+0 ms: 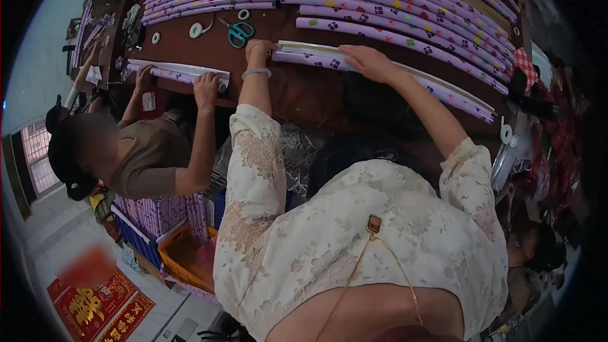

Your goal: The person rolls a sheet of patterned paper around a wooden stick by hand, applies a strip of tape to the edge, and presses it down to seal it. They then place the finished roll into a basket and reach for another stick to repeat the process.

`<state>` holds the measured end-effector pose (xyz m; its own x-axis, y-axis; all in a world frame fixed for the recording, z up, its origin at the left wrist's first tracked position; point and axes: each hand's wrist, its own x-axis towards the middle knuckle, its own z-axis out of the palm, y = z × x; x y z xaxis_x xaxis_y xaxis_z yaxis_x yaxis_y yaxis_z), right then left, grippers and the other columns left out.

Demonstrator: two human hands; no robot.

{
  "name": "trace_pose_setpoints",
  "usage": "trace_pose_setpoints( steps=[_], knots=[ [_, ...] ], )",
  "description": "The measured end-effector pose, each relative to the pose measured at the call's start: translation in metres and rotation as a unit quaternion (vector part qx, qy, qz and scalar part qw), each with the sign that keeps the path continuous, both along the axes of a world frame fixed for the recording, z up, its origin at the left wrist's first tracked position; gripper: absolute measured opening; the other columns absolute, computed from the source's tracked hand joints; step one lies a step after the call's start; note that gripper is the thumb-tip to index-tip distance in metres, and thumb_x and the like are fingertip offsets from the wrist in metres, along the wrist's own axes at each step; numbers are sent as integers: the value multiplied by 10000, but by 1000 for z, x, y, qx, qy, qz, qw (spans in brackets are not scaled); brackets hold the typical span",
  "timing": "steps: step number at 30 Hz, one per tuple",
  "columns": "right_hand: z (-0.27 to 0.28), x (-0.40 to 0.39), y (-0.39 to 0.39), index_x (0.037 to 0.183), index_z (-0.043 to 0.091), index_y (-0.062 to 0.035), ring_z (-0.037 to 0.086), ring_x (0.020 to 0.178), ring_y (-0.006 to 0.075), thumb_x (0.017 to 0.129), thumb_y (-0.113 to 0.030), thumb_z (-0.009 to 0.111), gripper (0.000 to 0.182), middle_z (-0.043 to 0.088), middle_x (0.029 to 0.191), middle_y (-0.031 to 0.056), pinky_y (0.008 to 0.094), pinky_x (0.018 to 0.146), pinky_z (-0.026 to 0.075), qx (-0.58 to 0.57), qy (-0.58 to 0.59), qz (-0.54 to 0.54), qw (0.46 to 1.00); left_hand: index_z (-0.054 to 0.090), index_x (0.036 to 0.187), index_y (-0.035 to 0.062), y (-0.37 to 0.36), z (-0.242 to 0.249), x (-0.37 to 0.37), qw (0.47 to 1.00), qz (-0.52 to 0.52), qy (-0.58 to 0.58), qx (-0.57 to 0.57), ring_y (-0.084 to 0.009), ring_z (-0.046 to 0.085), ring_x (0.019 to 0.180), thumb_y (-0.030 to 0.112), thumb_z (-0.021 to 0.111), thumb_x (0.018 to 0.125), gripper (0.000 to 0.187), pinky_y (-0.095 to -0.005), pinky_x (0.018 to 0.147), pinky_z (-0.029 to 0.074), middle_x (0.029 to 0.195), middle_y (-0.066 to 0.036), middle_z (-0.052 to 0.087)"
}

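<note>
A purple patterned wrapping paper roll (310, 58) lies along the near side of the brown table, its pale edge showing lengthwise. My left hand (261, 47) is closed at the left end of this roll, wearing a pale bangle at the wrist. My right hand (368, 63) rests on top of the same roll farther right, fingers stretched out across it. Just beyond my left hand lie teal-handled scissors (239, 35). A white tape roll (197, 30) sits left of the scissors, with a smaller one (244, 14) above them.
Several finished-looking purple rolls (405, 31) line the far side of the table (177, 38). To my left a co-worker (152, 152) holds another roll (180, 73) with both hands. An orange basket (180, 259) stands below, beside a blue crate (136, 231) of rolls.
</note>
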<state>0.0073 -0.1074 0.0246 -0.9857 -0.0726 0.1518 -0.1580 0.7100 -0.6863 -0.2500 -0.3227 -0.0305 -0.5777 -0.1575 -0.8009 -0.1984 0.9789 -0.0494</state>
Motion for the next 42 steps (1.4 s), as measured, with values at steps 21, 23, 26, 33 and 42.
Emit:
trace_pose_setpoints(
  steps=[21,23,26,33,42],
  knots=[
    [-10,6,-8,868,542,-77,560,759,372,869,-271,396,244,590,773,172,465,652,439,55,-96,-117,987,622,752,29,-19,-54,-10,987,64,84,120,-149,523,604,491,738,582,505,-323,564,429,717,-49,582],
    [-14,21,7,836,550,-105,563,737,363,858,-257,394,220,589,755,148,459,638,444,39,-146,-142,978,622,725,32,-35,-30,9,929,0,146,340,-144,492,599,428,770,573,449,-327,550,415,740,-39,569],
    [-19,43,24,807,545,-107,558,687,354,842,-238,407,194,578,703,143,450,607,449,14,-135,-188,973,623,777,31,-14,-57,-26,993,-72,80,51,-141,474,616,441,766,574,479,-317,542,404,766,-36,556],
    [-17,89,51,956,612,-139,592,772,268,862,-279,413,262,621,800,119,414,858,392,139,-132,-244,951,623,826,9,4,8,10,994,-43,84,57,-132,494,563,450,783,544,547,-292,531,424,673,-14,548],
    [-14,172,109,953,615,-101,568,926,189,830,-200,477,210,627,933,45,391,933,331,292,-82,-246,921,612,942,38,-33,-67,-34,982,59,35,174,-142,521,702,472,775,545,611,-343,614,429,829,-42,572]
  ],
)
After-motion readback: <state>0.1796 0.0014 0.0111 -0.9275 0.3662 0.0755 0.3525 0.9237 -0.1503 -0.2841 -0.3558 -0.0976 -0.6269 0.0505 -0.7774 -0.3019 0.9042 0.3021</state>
